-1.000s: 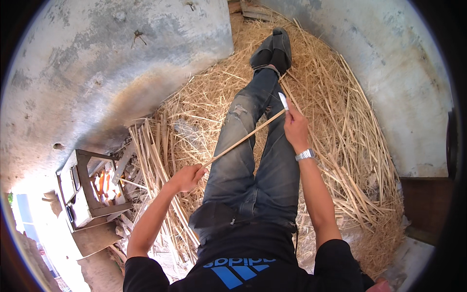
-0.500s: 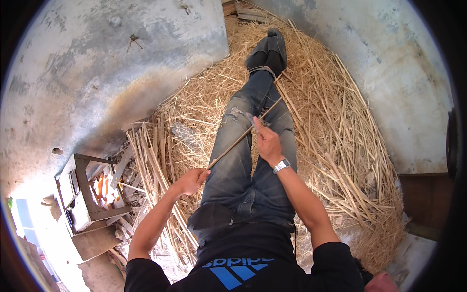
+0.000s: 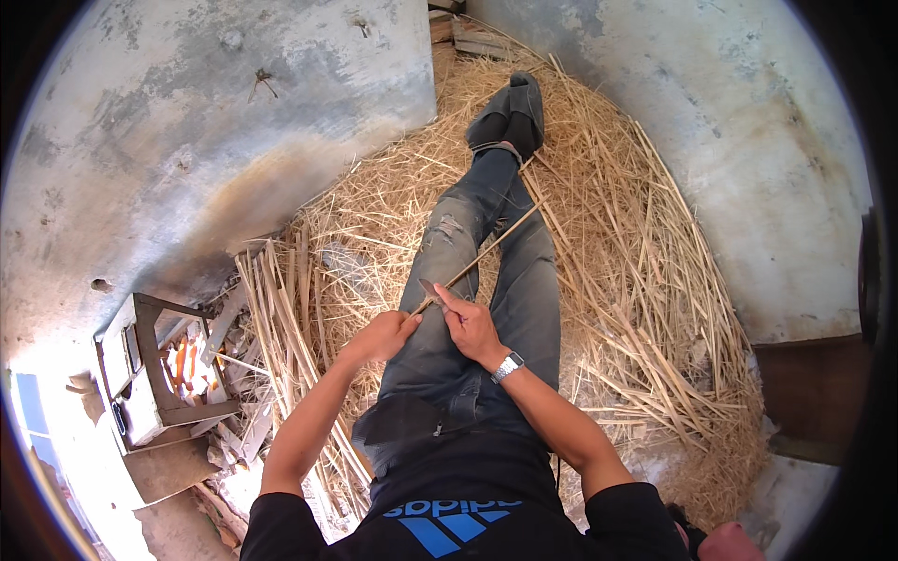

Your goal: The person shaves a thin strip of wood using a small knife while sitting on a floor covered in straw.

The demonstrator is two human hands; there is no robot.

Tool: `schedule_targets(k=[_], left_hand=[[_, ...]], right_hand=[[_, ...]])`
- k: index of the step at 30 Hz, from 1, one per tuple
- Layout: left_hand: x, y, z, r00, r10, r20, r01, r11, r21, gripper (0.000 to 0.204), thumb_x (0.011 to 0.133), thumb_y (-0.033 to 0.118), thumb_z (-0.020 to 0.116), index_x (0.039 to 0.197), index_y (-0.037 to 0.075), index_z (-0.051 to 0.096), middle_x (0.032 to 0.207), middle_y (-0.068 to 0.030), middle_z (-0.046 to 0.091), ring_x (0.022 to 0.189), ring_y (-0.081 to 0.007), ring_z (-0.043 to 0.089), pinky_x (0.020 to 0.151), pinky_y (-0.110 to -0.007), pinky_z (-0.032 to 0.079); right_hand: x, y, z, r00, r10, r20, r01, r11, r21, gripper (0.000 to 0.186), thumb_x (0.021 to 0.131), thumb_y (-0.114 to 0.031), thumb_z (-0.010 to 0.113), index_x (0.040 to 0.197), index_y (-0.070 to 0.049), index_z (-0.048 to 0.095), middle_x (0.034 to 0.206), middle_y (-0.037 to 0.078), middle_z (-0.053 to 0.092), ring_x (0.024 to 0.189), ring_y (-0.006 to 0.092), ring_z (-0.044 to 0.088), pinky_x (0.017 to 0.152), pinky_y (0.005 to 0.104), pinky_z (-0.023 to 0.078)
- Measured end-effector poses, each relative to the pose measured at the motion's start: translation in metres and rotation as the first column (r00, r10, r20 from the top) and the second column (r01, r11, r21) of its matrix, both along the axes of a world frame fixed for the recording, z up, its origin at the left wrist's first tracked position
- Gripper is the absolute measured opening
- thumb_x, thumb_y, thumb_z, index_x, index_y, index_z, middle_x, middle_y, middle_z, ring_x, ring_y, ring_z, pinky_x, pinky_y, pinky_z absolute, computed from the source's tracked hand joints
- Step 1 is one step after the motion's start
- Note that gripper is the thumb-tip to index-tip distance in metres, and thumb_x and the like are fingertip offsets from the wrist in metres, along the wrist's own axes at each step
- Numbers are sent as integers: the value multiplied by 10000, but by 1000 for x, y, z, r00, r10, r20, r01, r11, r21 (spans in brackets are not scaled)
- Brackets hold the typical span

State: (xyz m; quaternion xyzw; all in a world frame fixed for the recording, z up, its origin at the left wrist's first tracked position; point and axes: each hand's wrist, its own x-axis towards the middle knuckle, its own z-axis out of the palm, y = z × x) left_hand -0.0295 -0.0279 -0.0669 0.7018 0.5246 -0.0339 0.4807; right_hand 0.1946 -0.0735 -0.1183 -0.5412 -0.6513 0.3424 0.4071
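I sit on the ground with my legs in blue jeans (image 3: 468, 234) stretched out over a heap of straw-coloured strips. My left hand (image 3: 382, 337) grips the near end of a long thin cane strip (image 3: 486, 251) that slants up and to the right across my thighs. My right hand (image 3: 470, 324) holds a small knife (image 3: 430, 291) whose blade rests on the strip, right beside the left hand. A wristwatch (image 3: 507, 366) is on my right wrist.
A thick pile of cut strips and shavings (image 3: 655, 280) covers the floor around my legs. A bundle of longer splints (image 3: 290, 318) lies at my left. A small wooden crate (image 3: 154, 374) with tools stands at far left. Grey concrete walls (image 3: 187, 122) enclose both sides.
My right hand with the knife has slid back down the strip from near my knees to just beside my left hand. The left hand has stayed in place, still holding the strip's end.
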Motion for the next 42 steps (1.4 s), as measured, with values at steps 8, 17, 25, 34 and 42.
schedule_targets(k=[8,17,25,34,42], left_hand=[[0,-16,-11,996,62,70,-70,990,119,579,1125,459,473,926,-51,661,824,-285,668,818,-464,654,807,-514,503],[-1,-17,-13,996,73,57,-80,989,125,568,1123,454,479,939,-51,663,844,-289,668,832,-465,647,813,-505,503],[-14,-1,-13,981,106,162,-90,991,-103,586,1124,489,492,987,-43,697,813,-184,664,782,-285,637,793,-427,502],[0,-13,-3,998,60,26,-62,993,104,573,1122,456,480,918,-48,662,822,-283,659,810,-461,640,801,-502,502],[1,-17,-9,997,71,-27,-66,988,137,564,1114,465,474,1016,-40,705,925,-327,704,954,-529,666,884,-559,521]], right_hand=[[36,6,13,581,-328,-745,-184,838,-513,497,1059,-128,582,1556,-142,575,711,-41,539,510,24,411,443,199,341],[226,10,-32,184,-741,-646,751,530,-394,661,1043,-179,593,1663,-137,367,786,38,532,525,73,437,410,275,377],[197,13,50,566,-713,414,812,569,-131,660,909,-370,836,1352,73,626,1104,231,737,982,268,733,859,384,582],[52,70,17,927,-372,-43,335,876,-346,520,874,-435,888,1073,32,778,749,16,692,704,99,636,641,297,501],[57,73,-21,893,-412,-180,288,831,-476,449,1005,-419,744,1083,23,765,768,75,712,708,127,642,697,299,503]])
